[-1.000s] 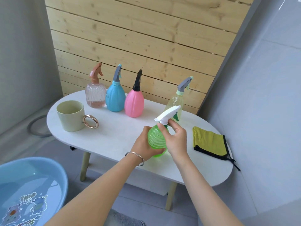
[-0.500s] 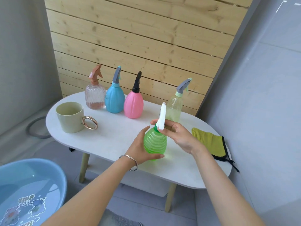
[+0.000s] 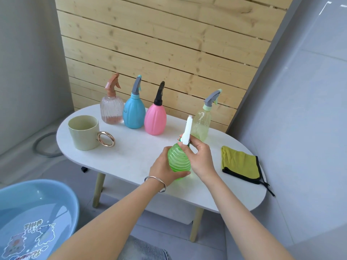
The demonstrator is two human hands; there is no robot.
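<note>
Green ribbed spray bottle (image 3: 179, 164) stands near the middle of the table's (image 3: 131, 156) near edge, upright, base on the top. We log both hands on it.

Left hand (image 3: 163, 170): fingers curled round the belly from the left, thumb lying along the lower front. We read this as a brace, so the body cannot turn. A silver bangle (image 3: 156, 182) sits on that wrist.

Right hand (image 3: 201, 156): fingers clamped on the neck just under the white trigger head (image 3: 187, 131), which points straight up and away from us. The grip sits on the collar, not the trigger, so we judge the head is being twisted on its thread. Loosening or tightening, we cannot tell.

Containers:
- Green bottle: translucent; fill level hidden by the hands.
- Along the far edge, in a row: clear pink-tinted bottle (image 3: 111, 111) with liquid in its lower part, opaque blue bottle (image 3: 133, 114), opaque pink bottle (image 3: 155, 120), then apart to the right a pale bottle (image 3: 202, 124) with yellowish liquid low down.
- Pale green mug (image 3: 84, 135), left end, gold ring handle; the part of its inside we can see looks bare.
- Blue basin (image 3: 62, 192) on the floor below the left end, holding water.

A folded yellow cloth (image 3: 238, 162) lies at the right end, likely for drips.
</note>
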